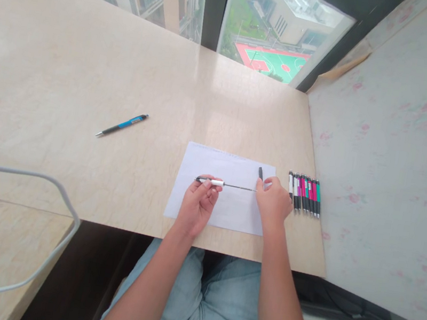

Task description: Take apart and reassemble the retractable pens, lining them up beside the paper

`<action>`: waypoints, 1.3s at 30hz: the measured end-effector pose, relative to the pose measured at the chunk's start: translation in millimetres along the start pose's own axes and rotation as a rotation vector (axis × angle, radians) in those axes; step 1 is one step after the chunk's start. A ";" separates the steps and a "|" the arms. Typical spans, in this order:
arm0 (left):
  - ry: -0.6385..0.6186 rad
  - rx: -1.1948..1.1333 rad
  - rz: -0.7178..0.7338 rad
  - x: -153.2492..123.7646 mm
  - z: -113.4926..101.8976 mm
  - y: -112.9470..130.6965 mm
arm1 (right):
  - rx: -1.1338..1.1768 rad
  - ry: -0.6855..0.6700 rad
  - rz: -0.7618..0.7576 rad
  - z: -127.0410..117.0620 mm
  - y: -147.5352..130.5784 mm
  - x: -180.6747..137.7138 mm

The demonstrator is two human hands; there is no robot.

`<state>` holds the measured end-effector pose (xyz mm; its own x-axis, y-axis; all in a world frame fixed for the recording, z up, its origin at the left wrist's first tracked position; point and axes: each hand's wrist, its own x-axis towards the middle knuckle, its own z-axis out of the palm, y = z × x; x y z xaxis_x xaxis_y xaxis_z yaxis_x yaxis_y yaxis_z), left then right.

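My left hand (199, 201) is closed round a white and black pen barrel (210, 181) held level above a white sheet of paper (226, 205). A thin dark refill (239, 187) runs out of the barrel to the right, and my right hand (274, 202) pinches its far end. A small black pen part (260, 173) lies on the paper just above my right hand. Right of that hand lies a row of several pens (305, 194) in white, pink, green and black, side by side.
A blue and black pen (122, 125) lies alone on the beige tabletop (90, 65) to the left. A window runs along the far edge. A floral-covered surface (390, 172) borders the right side. A white wire frame (65, 201) stands at lower left.
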<state>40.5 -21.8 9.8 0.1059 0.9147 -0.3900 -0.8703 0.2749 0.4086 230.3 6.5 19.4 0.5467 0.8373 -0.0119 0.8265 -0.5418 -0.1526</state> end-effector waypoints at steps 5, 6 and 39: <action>0.005 0.018 0.004 -0.7 1.4 0.8 | -0.003 -0.002 -0.012 1.6 -0.4 0.9; 0.004 0.019 0.005 -0.7 1.6 0.8 | -0.002 -0.003 -0.015 1.8 -0.8 1.1; -0.069 0.157 0.038 -1.9 2.9 -2.8 | 0.974 -0.109 -0.319 -41.8 -2.6 -69.6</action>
<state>44.2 -23.4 11.8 0.1119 0.9419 -0.3167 -0.7891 0.2779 0.5477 195.7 -53.4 62.0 0.2657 0.9601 0.0877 0.4370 -0.0389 -0.8986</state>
